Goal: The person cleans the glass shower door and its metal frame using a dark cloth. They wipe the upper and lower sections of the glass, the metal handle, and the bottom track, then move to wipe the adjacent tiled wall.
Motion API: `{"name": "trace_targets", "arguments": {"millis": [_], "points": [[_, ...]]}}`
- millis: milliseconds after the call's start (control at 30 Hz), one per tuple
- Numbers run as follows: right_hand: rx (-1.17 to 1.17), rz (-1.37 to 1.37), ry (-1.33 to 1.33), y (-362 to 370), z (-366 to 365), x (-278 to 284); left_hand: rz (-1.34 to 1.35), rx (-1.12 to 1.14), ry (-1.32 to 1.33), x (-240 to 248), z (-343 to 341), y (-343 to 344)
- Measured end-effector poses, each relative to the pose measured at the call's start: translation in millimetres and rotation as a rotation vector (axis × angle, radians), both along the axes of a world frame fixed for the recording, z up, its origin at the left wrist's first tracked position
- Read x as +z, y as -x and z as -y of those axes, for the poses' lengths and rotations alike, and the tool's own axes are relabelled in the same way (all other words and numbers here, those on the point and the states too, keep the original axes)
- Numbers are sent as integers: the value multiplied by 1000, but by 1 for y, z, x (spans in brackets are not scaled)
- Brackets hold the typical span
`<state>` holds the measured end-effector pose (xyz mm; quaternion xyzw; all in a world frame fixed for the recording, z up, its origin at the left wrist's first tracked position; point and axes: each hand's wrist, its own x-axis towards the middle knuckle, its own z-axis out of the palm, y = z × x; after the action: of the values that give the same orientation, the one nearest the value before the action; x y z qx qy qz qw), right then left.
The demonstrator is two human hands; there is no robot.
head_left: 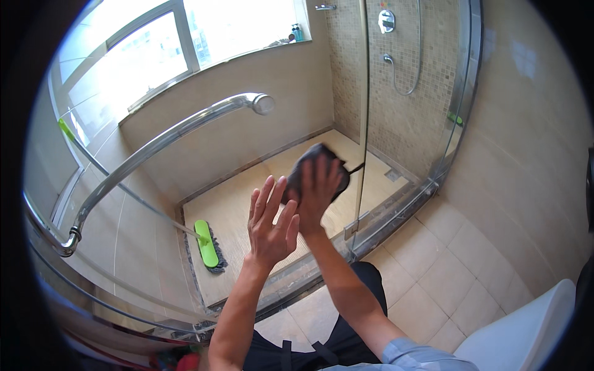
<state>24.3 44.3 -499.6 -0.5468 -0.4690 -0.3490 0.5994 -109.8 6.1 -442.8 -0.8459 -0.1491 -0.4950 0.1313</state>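
A dark grey cloth with a thin black loop on its right side is spread under my right hand, which presses it flat against the clear shower glass. The fingers of that hand are stretched over the cloth and slightly blurred. Just to the left, my left hand is raised with its fingers apart and nothing in it. I cannot tell whether it touches the glass. Above and left of both hands, a curved chrome handle bar runs across the glass.
Behind the glass, a green-headed mop leans in the left corner of the shower floor. A shower mixer with a hose is on the mosaic wall. Bottles stand on the window sill. A white rounded fixture is at lower right.
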Motion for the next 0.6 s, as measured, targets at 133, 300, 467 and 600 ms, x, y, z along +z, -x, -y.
{"name": "trace_targets", "arguments": {"millis": [133, 300, 467, 600], "points": [[43, -205, -33, 11, 1, 50, 117, -15, 37, -4, 5, 26], [-22, 182, -27, 101, -3, 60, 280, 138, -76, 0, 25, 47], [162, 552, 153, 150, 17, 16, 304, 559, -29, -39, 30, 70], [65, 696, 294, 111, 36, -42, 298, 491, 78, -113, 32, 34]]}}
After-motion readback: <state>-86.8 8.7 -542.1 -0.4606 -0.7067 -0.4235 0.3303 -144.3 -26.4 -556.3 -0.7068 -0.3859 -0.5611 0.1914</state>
